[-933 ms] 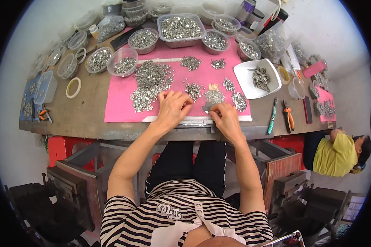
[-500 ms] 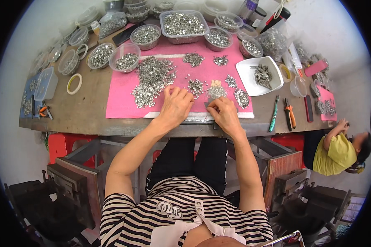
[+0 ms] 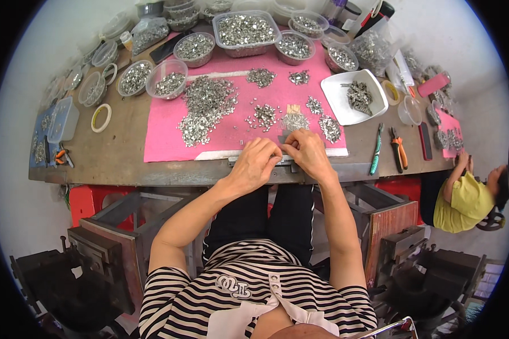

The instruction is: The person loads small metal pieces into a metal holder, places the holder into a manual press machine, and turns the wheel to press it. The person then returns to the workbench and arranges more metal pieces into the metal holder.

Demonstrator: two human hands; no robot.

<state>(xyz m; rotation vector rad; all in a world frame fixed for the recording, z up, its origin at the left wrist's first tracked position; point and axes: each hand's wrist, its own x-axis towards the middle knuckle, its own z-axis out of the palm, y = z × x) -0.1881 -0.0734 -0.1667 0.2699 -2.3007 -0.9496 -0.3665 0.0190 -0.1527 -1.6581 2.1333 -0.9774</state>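
Observation:
My left hand (image 3: pixel 257 162) is at the table's front edge, fingertips pinched, over a narrow metal bar (image 3: pixel 235 162). Close beside it, my right hand (image 3: pixel 307 152) is pinched too, its fingertips nearly meeting the left ones. Whatever lies between the fingers is too small or hidden. Just beyond the hands lies a small dark grey piece (image 3: pixel 284 138), partly covered. On the pink mat (image 3: pixel 164 127) are a small heap of silver metal bits (image 3: pixel 264 116), a bundle of thin pale pins (image 3: pixel 294 121), a heap of shiny pieces (image 3: pixel 330 129) and a large spread of silver parts (image 3: pixel 208 104).
Plastic tubs of metal parts (image 3: pixel 249 51) line the back. At right are a white tray (image 3: pixel 333 107), a toothbrush (image 3: pixel 376 150), orange-handled pliers (image 3: pixel 400 151) and a phone (image 3: pixel 425 141). A tape roll (image 3: pixel 101 117) lies at left. A person in yellow (image 3: pixel 464 203) sits at far right.
My left hand has moved right and nearer the table edge, from over the mat to beside my right hand. The right hand has barely shifted. The view has tilted slightly.

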